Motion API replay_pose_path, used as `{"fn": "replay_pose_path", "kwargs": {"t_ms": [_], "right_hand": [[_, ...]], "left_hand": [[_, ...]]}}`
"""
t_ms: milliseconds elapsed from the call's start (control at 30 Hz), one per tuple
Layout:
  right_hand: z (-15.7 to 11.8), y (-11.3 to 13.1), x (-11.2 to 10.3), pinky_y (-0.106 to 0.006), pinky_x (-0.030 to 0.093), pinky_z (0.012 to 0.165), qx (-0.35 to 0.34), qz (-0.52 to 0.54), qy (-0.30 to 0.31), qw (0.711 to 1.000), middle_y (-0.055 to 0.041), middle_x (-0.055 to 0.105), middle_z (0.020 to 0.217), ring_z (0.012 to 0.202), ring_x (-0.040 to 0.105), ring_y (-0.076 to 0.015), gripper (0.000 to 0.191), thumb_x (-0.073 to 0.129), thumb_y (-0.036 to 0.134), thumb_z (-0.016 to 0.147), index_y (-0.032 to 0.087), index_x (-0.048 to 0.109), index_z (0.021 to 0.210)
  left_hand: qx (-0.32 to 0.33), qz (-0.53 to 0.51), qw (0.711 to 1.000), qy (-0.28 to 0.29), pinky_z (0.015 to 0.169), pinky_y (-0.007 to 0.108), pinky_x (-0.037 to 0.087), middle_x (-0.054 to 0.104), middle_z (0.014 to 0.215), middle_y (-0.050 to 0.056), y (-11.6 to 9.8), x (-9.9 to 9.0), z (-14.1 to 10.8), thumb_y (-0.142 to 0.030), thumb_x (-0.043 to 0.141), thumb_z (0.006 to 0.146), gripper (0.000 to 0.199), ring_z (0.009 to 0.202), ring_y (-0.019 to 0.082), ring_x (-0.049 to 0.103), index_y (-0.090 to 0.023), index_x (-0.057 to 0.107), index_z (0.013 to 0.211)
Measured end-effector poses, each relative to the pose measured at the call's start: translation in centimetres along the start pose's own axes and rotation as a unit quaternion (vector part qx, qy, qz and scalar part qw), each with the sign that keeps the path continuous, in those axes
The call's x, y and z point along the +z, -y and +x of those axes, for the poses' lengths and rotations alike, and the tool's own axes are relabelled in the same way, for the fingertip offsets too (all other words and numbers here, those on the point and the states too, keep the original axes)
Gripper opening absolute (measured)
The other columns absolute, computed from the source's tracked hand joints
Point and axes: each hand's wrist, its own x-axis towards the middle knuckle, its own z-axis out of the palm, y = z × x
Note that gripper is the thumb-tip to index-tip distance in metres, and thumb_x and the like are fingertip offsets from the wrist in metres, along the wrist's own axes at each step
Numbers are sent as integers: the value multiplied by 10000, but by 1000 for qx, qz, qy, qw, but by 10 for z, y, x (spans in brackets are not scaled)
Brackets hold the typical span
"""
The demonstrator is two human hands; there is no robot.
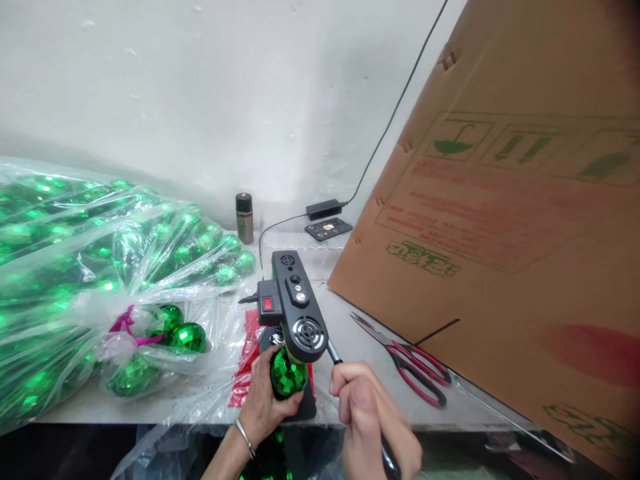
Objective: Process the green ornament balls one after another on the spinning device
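Observation:
My left hand (pixel 264 392), with a silver bangle at the wrist, is closed round a shiny green mirror-faceted ball (pixel 289 375). The ball sits right under the front end of a small black bench machine (pixel 303 313) with round vents and a red switch. My right hand (pixel 373 417) is wrapped round the black grip of a metal lever (pixel 334 353) that comes out of the machine's right side. The machine's base is partly hidden by the ball and my left hand. Red plastic (pixel 244 373) lies under the base.
Clear plastic bags (pixel 130 260) of green balls cover the left, with loose balls (pixel 187 337) beside a purple tie. Red-and-black scissors (pixel 417 373) lie right, before a large cardboard box (pixel 500 200). Behind stand a metal canister (pixel 245 220), a power adapter (pixel 324 209) and a phone (pixel 329 229).

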Motion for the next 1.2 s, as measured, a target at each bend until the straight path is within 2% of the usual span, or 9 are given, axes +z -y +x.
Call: {"fn": "replay_pose_path", "kwargs": {"t_ms": [133, 333, 533, 700, 867, 1067, 1200], "right_hand": [[-11, -8, 0, -286, 395, 525, -1, -27, -14, 1000, 16, 584, 648, 548, 578, -128, 499, 529, 161, 1197, 235, 556, 704], [-18, -20, -1, -281, 430, 534, -40, -14, -24, 999, 33, 583, 651, 531, 587, -121, 473, 500, 165, 1202, 237, 554, 737], [-19, -22, 1, -267, 432, 544, -44, -11, -16, 999, 47, 564, 661, 540, 587, -103, 454, 495, 141, 1190, 237, 532, 747], [-21, -24, 4, -273, 415, 553, -53, -15, -37, 998, 47, 549, 667, 542, 572, -104, 449, 495, 135, 1185, 238, 516, 748], [-23, -27, 1, -280, 401, 552, -55, -30, -21, 998, 45, 567, 674, 529, 550, -107, 476, 497, 170, 1205, 236, 528, 734], [-24, -27, 1, -273, 385, 545, -62, -44, -21, 997, 43, 605, 708, 546, 550, -95, 488, 474, 181, 1231, 233, 526, 749], [-26, -28, 4, -271, 374, 545, -68, -36, -40, 996, 48, 589, 707, 547, 532, -86, 480, 476, 174, 1231, 232, 514, 756]], "left_hand": [[-5, 5, 1000, -4, 1211, 722, 617, 802, 1381, 180, -1, -1, -1, -381, 903, 672, 844, 1335, 475, 756, -180, 698, 1466], [-6, -26, 1000, 1, 1215, 680, 630, 798, 1377, 174, 3, -2, -2, -381, 903, 715, 823, 1325, 445, 778, -175, 675, 1478], [-5, -54, 998, 15, 1203, 694, 636, 807, 1374, 175, 4, -7, -3, -345, 911, 739, 810, 1315, 451, 798, -176, 661, 1491], [-13, -44, 999, 9, 1213, 685, 634, 793, 1374, 162, 4, -3, -3, -350, 903, 710, 840, 1319, 444, 791, -177, 642, 1490], [-16, -39, 999, 13, 1231, 693, 618, 784, 1388, 182, 6, 0, -4, -351, 892, 722, 841, 1336, 451, 781, -168, 624, 1498], [-6, -38, 999, 30, 1207, 713, 629, 790, 1383, 197, 14, -2, -3, -385, 911, 754, 849, 1317, 458, 786, -153, 630, 1520], [5, -36, 999, 40, 1234, 699, 619, 774, 1447, 213, 22, -1, -4, -395, 907, 795, 852, 1364, 452, 771, -146, 620, 1557]]}}
